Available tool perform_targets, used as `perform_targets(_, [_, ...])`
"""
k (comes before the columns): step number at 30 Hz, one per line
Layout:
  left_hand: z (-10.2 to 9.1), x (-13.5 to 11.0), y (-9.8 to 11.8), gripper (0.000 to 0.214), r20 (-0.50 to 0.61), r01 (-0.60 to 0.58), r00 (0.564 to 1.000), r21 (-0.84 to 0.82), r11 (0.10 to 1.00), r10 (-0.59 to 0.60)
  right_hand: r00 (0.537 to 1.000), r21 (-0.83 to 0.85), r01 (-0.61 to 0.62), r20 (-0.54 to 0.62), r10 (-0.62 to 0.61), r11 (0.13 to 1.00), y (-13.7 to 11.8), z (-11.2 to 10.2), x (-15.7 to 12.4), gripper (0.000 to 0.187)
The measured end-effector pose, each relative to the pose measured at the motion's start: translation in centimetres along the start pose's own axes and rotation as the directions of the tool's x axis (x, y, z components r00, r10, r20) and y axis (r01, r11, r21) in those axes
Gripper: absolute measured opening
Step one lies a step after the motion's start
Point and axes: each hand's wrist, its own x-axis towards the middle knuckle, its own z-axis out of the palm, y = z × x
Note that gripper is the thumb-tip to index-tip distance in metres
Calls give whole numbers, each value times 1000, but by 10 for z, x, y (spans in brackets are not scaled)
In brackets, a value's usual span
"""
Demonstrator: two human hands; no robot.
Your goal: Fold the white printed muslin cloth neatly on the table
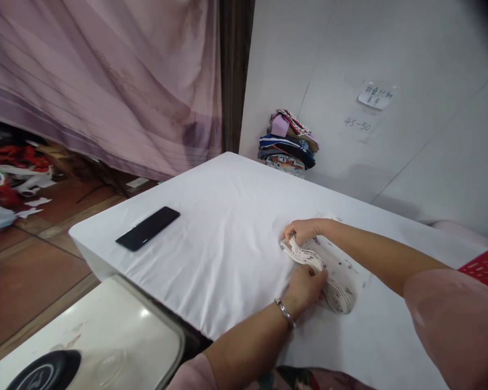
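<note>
A small white garment (336,271) with a faint print and a ribbed edge lies on the white-covered table (228,238). My left hand (305,287), with a metal bracelet on its wrist, grips the near part of the ribbed edge, fingers closed. My right hand (303,230) pinches the far end of the same edge. The edge runs curved between the two hands.
A black phone (147,228) lies near the table's left edge. A stack of folded clothes (288,143) sits at the far corner by the wall. A red plastic basket (486,266) is at the right. A white chair (85,336) stands near left. A pink curtain (106,81) hangs behind.
</note>
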Motion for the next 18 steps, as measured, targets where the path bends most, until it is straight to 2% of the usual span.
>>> perform_targets(4, [1,3,-4,29,-2,-18,1000,21,1000,18,998,59,-2,56,-2,998,3,-1,6,35])
perform_targets(12, [1,3,-6,29,16,-33,999,16,999,33,993,48,-60,103,55,997,4,-1,13,36])
perform_targets(18, [1,1,-4,29,19,-21,1000,16,1000,21,998,90,48,31,-51,995,6,-5,5,33])
